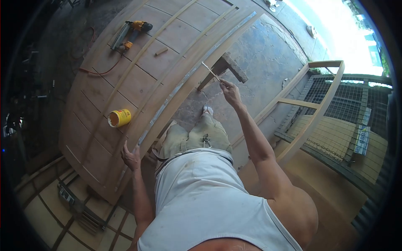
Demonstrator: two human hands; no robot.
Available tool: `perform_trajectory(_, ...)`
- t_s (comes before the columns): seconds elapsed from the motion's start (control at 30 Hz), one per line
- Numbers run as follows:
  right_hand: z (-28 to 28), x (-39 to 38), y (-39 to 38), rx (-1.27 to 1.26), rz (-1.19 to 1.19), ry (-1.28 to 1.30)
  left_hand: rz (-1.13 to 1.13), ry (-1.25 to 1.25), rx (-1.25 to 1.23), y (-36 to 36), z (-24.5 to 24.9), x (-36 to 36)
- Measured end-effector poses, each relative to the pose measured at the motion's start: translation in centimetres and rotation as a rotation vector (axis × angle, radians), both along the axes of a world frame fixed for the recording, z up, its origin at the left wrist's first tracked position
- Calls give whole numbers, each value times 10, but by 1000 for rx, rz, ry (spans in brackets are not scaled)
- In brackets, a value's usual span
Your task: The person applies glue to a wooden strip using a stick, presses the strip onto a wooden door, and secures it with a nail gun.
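My right hand (230,93) is closed around the end of a thin stick (211,72) with a whitish tip. That tip is over the curved outer rail of a large wooden panel (96,96). A pale, wet-looking strip (167,100), perhaps glue, runs along the rail. My left hand (130,158) is at the panel's near edge, thumb and fingers apart, beside the lower part of the strip. Nothing shows in its grasp. On the panel, up from my left hand, a yellow tub (119,118) lies tilted, its orange-brown inside showing.
An orange and black nail gun (133,34) with a red hose (99,73) lies on the panel's far part, near a small wood block (161,51). A wooden frame (312,121) and a wire-mesh rack (335,104) stand at right. Below is cracked concrete floor (272,54).
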State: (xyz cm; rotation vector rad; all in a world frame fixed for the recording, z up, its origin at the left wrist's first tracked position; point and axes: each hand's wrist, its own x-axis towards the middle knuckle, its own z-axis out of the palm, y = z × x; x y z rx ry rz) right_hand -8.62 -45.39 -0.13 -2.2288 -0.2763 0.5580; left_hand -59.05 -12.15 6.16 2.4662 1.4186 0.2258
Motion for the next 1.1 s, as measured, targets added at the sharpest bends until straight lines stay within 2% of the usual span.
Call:
perform_trajectory(0.07,-11,21,1,14,15,-79,-8,92,-46,-27,7,8)
perform_trajectory(0.17,-9,44,10,-16,14,-52,-24,57,-112,-57,13,26)
perform_trajectory(0.27,-17,47,14,-32,59,-75,-44,22,-100,-71,-3,25)
perform_trajectory(0.47,-32,33,-4,74,194,74,151,71,-184,-99,-1,31)
perform_trajectory(0.6,-38,45,-6,248,29,176,198,76,-183,-110,-21,12)
perform_trajectory(0.7,-33,60,0,237,-53,176,228,69,-191,-119,-28,6)
perform_trajectory(0.77,-28,64,4,162,8,203,231,74,-200,-123,-29,6)
perform_trajectory(0.83,-32,55,5,183,91,135,246,74,-203,-126,-30,6)
perform_trajectory(0.93,-36,44,6,216,267,339,295,45,-227,-125,-35,5)
perform_trajectory(1.1,-34,7,14,301,199,370,352,56,-255,-122,-30,4)
